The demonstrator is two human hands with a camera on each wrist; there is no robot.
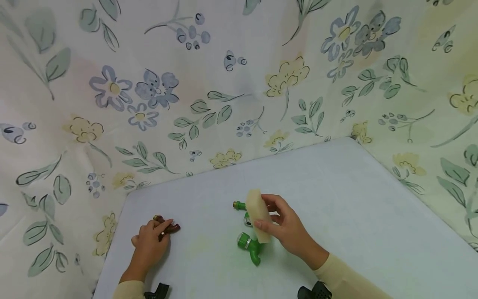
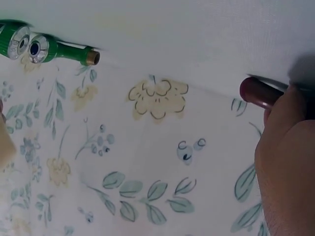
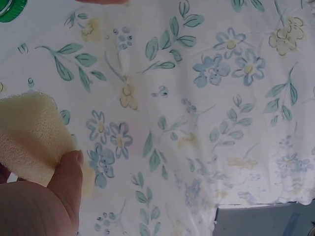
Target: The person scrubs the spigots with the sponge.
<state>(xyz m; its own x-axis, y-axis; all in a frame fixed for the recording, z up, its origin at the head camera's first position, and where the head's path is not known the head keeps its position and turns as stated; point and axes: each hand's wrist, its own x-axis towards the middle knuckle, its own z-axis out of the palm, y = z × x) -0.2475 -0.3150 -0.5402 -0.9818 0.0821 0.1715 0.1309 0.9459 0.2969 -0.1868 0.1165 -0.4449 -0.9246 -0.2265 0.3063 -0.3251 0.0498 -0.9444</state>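
On the left part of the white table my left hand (image 1: 149,245) grips a dark red tap (image 1: 174,228), its fingers and thumb around the body. The curved spout and a brass-coloured end stick out past the fingers; the palm hides the middle. In the left wrist view, a rounded dark red end (image 2: 258,92) shows beyond the hand. My right hand (image 1: 285,226) pinches a pale yellow sponge (image 1: 257,214) on edge, thumb on the near face. Green taps lie around and partly behind the sponge: a front green tap (image 1: 255,251) with a bent spout, and green parts (image 1: 240,205) farther back.
A white cloth-covered table (image 1: 336,187) reaches back to a hanging floral curtain (image 1: 224,104), which also runs along both sides. Black wrist devices (image 1: 315,290) show at the bottom edge by each sleeve.
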